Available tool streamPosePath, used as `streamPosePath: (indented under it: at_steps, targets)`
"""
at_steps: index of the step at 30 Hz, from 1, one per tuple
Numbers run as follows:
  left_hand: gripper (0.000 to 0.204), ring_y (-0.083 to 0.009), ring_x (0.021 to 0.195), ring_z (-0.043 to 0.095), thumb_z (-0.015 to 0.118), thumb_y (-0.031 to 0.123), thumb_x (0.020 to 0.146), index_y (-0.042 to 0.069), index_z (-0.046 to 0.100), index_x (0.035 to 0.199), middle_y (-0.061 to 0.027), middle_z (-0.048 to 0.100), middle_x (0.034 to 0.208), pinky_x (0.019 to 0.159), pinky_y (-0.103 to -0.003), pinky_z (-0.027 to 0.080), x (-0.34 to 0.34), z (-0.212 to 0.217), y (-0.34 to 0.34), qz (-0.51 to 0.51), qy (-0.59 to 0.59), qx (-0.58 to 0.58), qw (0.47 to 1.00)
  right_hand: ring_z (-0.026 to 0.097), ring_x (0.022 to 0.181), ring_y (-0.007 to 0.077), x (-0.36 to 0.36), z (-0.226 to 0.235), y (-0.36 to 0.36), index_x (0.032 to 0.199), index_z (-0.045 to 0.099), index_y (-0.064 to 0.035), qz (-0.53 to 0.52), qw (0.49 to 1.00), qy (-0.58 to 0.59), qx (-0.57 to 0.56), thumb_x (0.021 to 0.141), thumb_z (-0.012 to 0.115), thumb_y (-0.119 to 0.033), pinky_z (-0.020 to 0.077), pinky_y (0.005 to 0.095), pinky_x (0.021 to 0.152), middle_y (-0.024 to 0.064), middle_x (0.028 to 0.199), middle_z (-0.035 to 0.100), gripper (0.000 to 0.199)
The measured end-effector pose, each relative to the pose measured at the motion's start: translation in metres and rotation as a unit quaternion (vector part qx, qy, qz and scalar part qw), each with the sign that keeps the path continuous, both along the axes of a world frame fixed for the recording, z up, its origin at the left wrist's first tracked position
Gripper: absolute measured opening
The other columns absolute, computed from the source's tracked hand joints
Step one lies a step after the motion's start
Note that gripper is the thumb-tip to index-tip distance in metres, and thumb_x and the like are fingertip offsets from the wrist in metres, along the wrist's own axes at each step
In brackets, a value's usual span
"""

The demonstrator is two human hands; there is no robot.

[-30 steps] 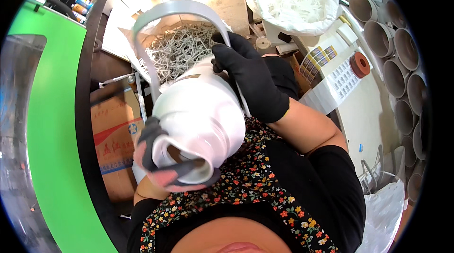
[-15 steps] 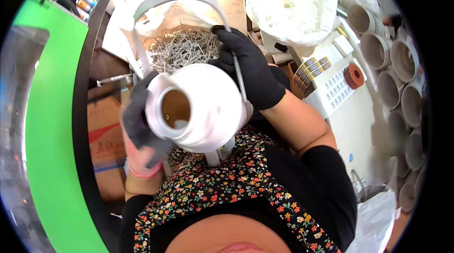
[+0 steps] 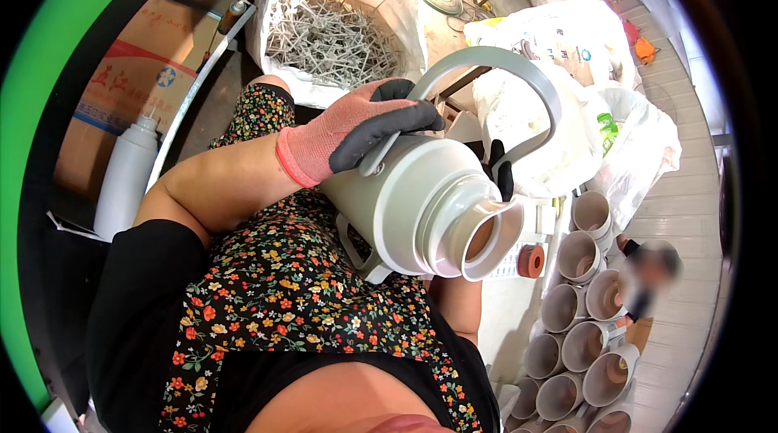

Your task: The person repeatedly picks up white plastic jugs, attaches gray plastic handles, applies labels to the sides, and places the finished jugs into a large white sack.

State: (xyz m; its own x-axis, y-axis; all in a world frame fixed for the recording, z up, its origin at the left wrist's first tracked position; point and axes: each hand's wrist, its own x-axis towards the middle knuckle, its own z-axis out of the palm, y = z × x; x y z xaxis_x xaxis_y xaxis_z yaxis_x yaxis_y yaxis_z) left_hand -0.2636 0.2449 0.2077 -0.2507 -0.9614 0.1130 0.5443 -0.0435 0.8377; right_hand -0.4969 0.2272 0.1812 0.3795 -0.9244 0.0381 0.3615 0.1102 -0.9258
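A pale grey vacuum jug (image 3: 397,198) lies tilted across my lap, its open spout pointing to the lower right. Its broad carrying handle (image 3: 519,76) arches up over the far side. My left hand (image 3: 356,129), in a pink glove with a black palm, is closed round the handle near its hinge. Behind the jug, only the black-gloved fingertips of my right hand (image 3: 500,172) show, close to the handle's other end. The rest of that hand is hidden by the jug, and its forearm comes up beneath the spout.
A white sack (image 3: 409,20) of grey metal-like pins stands ahead. To the right are a large white bag (image 3: 519,125), a reddish-brown tape roll (image 3: 531,261) and rows of grey tubular bodies (image 3: 563,307). A white bottle (image 3: 128,174) and cardboard box (image 3: 134,52) are at left. Another person (image 3: 648,271) is far right.
The jug has swung its spout from the left round to the lower right. My left hand now grips the handle's hinge end, and my right hand has gone behind the jug. My view has shifted.
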Motion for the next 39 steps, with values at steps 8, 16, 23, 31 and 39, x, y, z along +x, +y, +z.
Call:
streamPosePath:
  at_steps: [8,16,23,31,39]
  targets:
    - [0.037,-0.0136,0.105,0.055,0.06,0.02,0.092,0.002,0.054,0.123,-0.0069,0.06,0.113,0.093,-0.029,0.044,0.002,-0.009,0.01,0.145,-0.175,-0.092,0.969,0.054,0.085,0.0133,0.003,0.004,0.001,0.129,0.048,-0.0019,-0.013,1.0,-0.003,0.014,0.098,0.049,-0.022,0.0477,0.0284,0.078,0.006,0.097,0.055,0.037]
    - [0.038,-0.0195,0.109,0.055,0.058,0.02,0.09,-0.003,0.055,0.12,-0.0128,0.057,0.117,0.094,-0.033,0.045,0.048,0.027,-0.012,0.063,-0.356,-0.47,0.805,0.059,0.099,0.0159,-0.007,0.018,0.007,0.132,0.046,0.0005,-0.113,0.989,-0.089,0.039,0.098,0.05,-0.022,0.0482,0.0307,0.088,0.0107,0.113,0.061,0.041]
    - [0.04,-0.0241,0.116,0.052,0.049,0.025,0.095,-0.004,0.051,0.124,-0.015,0.054,0.123,0.098,-0.036,0.042,0.057,-0.027,-0.018,0.025,-0.107,-0.05,0.993,0.058,0.105,0.0237,-0.014,0.019,0.037,0.129,0.047,0.0017,-0.08,0.992,0.077,0.066,0.096,0.053,-0.024,0.0464,0.0357,0.091,0.0148,0.12,0.059,0.043]
    - [0.044,-0.0293,0.123,0.048,0.039,0.03,0.102,-0.005,0.046,0.128,-0.0175,0.051,0.13,0.104,-0.04,0.04,0.041,-0.129,-0.022,-0.06,0.015,0.167,0.984,0.054,0.115,0.0291,-0.083,-0.006,0.03,0.136,0.041,-0.0025,-0.146,0.929,-0.3,0.158,0.098,0.05,-0.036,0.0446,0.045,0.098,0.015,0.129,0.052,0.052]
    - [0.037,-0.0305,0.124,0.049,0.039,0.022,0.102,-0.003,0.046,0.129,-0.0155,0.052,0.128,0.107,-0.042,0.038,0.06,-0.133,-0.037,-0.005,-0.152,0.061,0.986,0.048,0.124,0.0317,-0.31,0.05,-0.154,0.135,0.042,-0.0028,-0.421,0.842,-0.311,-0.132,0.097,0.048,-0.029,0.0368,0.0456,0.107,0.0159,0.135,0.05,0.047]
